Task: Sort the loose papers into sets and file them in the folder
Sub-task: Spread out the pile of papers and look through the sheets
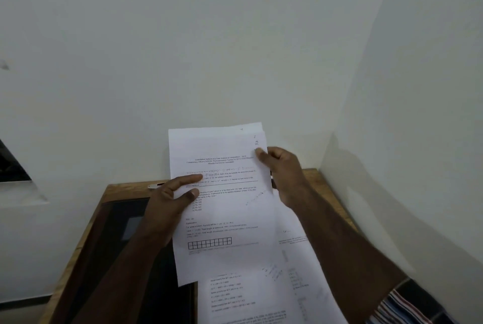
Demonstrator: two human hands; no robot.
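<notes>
Sorting is the step in hand, I'd say. Seen from the head camera, both hands hold a small sheaf of printed sheets (222, 193) up above the desk (313, 174). The left hand (172, 200) has its grip clamped on the sheaf's left edge, thumb on the front. The right hand (285, 174) pinches the top right corner, where page numbers are written. More loose papers (261, 295) lie on the desk below, and a dark folder (125, 219) lies to their left. Next would be reading that number and laying the sheet on its matching set.
</notes>
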